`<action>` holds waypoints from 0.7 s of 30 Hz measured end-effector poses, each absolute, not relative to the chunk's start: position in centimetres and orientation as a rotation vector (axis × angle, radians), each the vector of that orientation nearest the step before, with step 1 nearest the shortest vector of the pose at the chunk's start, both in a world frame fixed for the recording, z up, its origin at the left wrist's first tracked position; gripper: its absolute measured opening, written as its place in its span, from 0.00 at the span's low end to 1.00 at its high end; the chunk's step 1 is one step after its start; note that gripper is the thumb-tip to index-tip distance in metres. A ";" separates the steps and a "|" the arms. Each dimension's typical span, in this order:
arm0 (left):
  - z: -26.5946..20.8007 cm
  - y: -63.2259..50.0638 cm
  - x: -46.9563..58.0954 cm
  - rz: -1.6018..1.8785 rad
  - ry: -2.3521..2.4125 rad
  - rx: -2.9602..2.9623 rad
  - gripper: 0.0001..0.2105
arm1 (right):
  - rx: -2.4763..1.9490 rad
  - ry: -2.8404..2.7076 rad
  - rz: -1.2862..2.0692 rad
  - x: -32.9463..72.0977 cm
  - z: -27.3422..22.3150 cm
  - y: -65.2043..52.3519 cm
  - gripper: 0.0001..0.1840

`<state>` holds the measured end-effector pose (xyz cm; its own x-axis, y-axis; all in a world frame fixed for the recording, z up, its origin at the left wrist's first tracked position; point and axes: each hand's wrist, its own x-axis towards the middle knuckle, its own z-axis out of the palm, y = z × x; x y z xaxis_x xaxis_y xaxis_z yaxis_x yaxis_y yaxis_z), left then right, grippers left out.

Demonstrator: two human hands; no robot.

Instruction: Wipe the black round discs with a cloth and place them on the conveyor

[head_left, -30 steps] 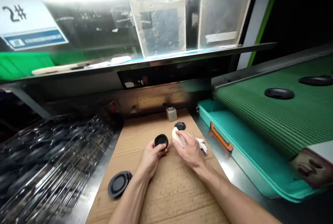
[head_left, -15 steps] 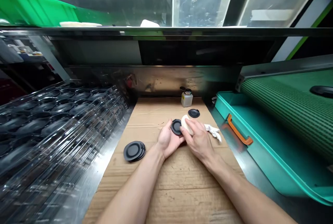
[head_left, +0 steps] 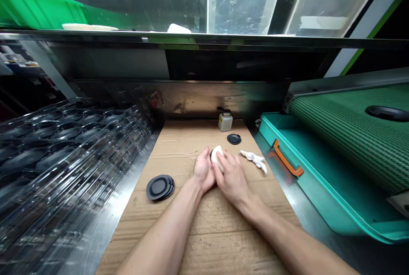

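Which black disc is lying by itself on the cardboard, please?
The black disc near the bottle; the other discs lying on the cardboard overlap in a pile.

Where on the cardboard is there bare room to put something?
The cardboard is bare left of the bottle, beyond the stack of discs, and between the two forearms. Crowded: around the right hand, with a single disc and white piece nearby.

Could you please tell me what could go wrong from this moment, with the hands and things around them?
1. The white pad in the right hand hides nearly all of the dark piece at the left hand, so a slip might go unnoticed.
2. The left forearm could nudge the uneven stack of black discs beside it.
3. The bottle seems to have its lid flipped up; a knock might spill any contents.
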<state>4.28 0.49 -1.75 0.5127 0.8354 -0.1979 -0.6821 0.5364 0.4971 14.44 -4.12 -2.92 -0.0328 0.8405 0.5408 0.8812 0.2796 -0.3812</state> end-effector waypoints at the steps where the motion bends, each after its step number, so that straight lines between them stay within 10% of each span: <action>1: -1.8 0.5 4.4 0.923 0.450 0.366 0.17 | -1.550 -1.879 -0.078 14.1 -2.8 -4.2 0.22; 21: -1.9 0.4 4.7 1.023 0.508 0.327 0.15 | -1.737 -1.888 -0.193 13.7 -2.0 -4.0 0.22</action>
<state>4.68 0.39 -1.94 0.4207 0.8726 -0.2481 -0.7253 0.4878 0.4858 13.68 -4.02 -2.01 -0.0029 0.8726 0.4884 0.9534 0.1498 -0.2620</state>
